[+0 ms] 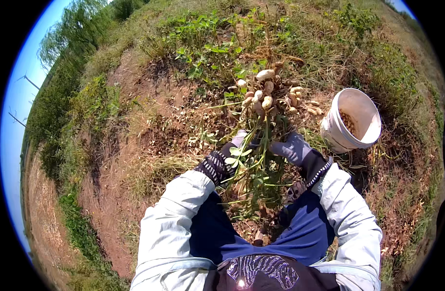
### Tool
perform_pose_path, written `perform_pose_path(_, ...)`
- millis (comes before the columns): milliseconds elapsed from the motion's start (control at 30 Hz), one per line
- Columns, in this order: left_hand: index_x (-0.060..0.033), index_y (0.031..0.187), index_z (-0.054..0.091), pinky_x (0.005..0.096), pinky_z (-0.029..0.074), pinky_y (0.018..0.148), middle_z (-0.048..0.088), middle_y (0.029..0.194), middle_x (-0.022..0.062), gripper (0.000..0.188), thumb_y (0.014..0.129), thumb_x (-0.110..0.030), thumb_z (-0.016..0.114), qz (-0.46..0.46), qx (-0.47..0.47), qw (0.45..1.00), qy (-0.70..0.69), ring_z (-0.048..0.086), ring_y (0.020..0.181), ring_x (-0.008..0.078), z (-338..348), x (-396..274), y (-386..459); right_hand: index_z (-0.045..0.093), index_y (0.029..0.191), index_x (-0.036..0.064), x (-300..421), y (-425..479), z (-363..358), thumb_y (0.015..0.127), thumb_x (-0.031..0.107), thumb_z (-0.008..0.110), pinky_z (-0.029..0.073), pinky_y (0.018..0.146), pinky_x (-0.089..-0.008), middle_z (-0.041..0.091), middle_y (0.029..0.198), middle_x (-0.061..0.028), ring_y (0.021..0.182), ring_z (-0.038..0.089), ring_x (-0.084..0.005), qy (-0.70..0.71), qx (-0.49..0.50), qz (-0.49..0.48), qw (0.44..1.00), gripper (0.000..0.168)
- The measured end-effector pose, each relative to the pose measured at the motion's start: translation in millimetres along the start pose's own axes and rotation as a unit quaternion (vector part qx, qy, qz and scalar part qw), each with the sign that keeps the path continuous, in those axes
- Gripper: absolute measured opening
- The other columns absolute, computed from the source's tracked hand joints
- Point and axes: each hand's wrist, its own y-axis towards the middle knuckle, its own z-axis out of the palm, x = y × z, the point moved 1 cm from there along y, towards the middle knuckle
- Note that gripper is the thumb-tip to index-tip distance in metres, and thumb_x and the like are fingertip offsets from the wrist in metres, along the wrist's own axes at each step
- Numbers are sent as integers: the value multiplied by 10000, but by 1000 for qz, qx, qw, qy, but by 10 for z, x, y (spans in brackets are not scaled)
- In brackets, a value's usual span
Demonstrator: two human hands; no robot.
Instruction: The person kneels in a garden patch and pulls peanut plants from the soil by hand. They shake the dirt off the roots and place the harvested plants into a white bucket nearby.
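Between my knees I hold a bunch of uprooted peanut plants, with its green stems (268,145) hanging towards me. A cluster of pale peanut pods (260,96) sits at its far end, pointing away from me. My left hand (240,140), in a grey glove, grips the stems from the left and is partly hidden by leaves. Around the right side of the same bunch closes my gloved right hand (291,148); some of its fingers are hidden behind the stems.
A white plastic bucket (329,129) stands tilted on the ground at my right, with peanuts (348,122) inside. Green peanut plants (204,47) grow ahead. Dry soil with plant litter (178,127) lies at the left, with bushes (51,116) beyond.
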Motion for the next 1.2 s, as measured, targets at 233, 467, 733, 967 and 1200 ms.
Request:
perform_pose_path(233,-85,952,627,337,451,834,589,987,69,284,738,-272,611,90,29,983,160,537,982,232,1036,725,189,614,1012,-34,-451,-72,-256,797,94,610,482,710,-274,641,906,-105,792,610,-145,81,-53,116,988,250)
perform_pose_path(467,-25,982,626,378,453,829,626,995,143,542,735,-502,551,-189,159,969,-20,582,967,295,90,-173,302,589,1037,-29,-880,-413,-969,807,96,604,479,698,-290,627,942,-82,811,594,-168,-71,-240,92,964,263)
perform_pose_path(733,-99,1041,620,380,450,838,639,977,130,448,776,-448,526,-360,-84,927,63,598,931,277,-794,1133,-270,547,1068,-40,-840,-713,-2068,812,103,599,484,654,-298,611,957,-68,770,581,-176,-345,-394,67,849,297)
perform_pose_path(967,-210,1426,135,415,332,1020,91,1475,158,717,839,-434,481,-687,23,720,94,396,1237,327,-316,2375,-1884,497,1088,-43,-1116,-513,-1942,753,67,638,465,635,-258,609,869,-57,727,551,-118,-279,-253,173,910,380)
perform_pose_path(1200,-116,1297,417,443,365,975,406,1338,122,557,819,-372,543,-793,170,560,170,458,1183,285,147,2374,-4118,487,1133,-21,-1133,-434,-1742,757,110,655,468,636,-255,599,943,-58,744,559,-137,-245,-190,136,941,432)
